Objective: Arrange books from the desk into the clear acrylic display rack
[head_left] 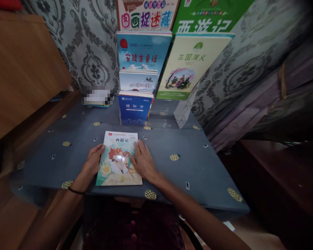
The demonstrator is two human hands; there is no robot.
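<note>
- My left hand [92, 160] sits at the left edge of the book [117, 173], fingers curled against it; whether they pinch the edge I cannot tell.
- My right hand [145, 160] lies flat and loose over the right edge, fingers spread, thumb on the cover, clenching nothing.
- The book lies closed, cover up, on the table [164, 180] near its front edge, between my hands.
- To handle it well, I judge I should support both sides evenly, keep my right palm light so the cover doesn't crease, and lift cover and pages together if raising it.
- A bright glare sits mid-cover; tilting it slightly might ease that.
- Beyond stands a clear tiered rack [182, 111].
- Its left column holds, front to back, a blue booklet [135, 108], a white-and-blue book [137, 80], a blue storybook [146, 47] and a colourful-titled book [146, 7].
- Its right column holds a pale green book [192, 52], with a darker green book [211, 17] behind.
</note>
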